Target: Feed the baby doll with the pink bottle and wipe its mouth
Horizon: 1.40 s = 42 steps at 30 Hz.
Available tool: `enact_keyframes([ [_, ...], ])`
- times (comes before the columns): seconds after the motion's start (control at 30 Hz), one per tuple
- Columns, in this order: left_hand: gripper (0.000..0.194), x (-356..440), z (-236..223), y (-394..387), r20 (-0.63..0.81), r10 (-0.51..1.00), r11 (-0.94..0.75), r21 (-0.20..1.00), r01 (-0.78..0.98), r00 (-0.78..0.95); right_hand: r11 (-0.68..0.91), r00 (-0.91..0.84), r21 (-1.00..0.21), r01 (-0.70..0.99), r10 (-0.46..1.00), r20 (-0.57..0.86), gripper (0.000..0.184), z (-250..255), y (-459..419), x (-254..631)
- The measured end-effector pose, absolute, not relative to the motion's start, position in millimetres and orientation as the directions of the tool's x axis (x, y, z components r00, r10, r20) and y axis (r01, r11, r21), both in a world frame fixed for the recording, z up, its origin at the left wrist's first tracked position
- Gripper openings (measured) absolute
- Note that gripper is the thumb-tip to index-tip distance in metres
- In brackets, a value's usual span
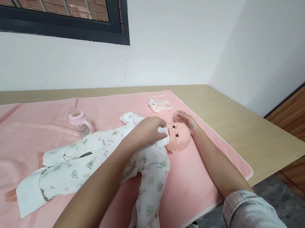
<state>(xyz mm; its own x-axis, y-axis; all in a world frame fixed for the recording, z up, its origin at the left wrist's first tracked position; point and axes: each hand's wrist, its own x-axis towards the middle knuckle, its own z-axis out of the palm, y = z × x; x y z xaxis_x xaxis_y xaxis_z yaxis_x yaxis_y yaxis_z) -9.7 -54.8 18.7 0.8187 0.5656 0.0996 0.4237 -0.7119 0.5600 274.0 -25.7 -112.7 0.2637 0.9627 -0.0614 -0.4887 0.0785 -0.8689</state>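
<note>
White folded cloth (163,136) pinched in the left hand (147,130) wipes the dressed plastic baby doll (102,160)'s mouth; right hand (186,121) cups its head, open; wiping unfinished.

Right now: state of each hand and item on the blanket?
left hand: fingers shut on white wipe, at doll's mouth
right hand: open, cupping doll's head
white wipe: bunched
doll: on its back, dressed
bottle: upright, capped
packet: lying flat
blanket: spread out

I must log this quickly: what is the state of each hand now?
Left hand: closed on a white wipe at the doll face.
Right hand: open, flat against the doll's head.
</note>
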Motion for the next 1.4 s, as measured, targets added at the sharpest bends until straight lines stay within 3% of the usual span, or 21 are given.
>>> enact_keyframes([
  [0.37,0.023,-9.6,20.3,-55.0,0.104,0.586,-0.727,0.506,0.464,0.804,0.08,0.248,-0.859,-0.506,0.967,-0.056,0.038,-114.3,-25.6,275.2],
  [0.6,0.002,-12.8,15.2,-49.5,0.123,0.586,-0.726,0.519,0.451,0.801,0.073,0.263,-0.864,-0.499,0.962,-0.071,0.03,-112.2,-26.1,273.0],
  [1.27,0.009,-8.4,15.3,-49.7,0.193,0.611,-0.751,0.45,0.484,0.768,0.07,0.279,-0.891,-0.448,0.958,-0.065,0.023,-116.0,-22.7,275.7],
  [1.4,0.024,-7.9,13.8,-48.6,0.202,0.628,-0.748,0.423,0.512,0.751,0.07,0.279,-0.891,-0.449,0.958,-0.065,0.022,-116.3,-22.1,276.0],
])
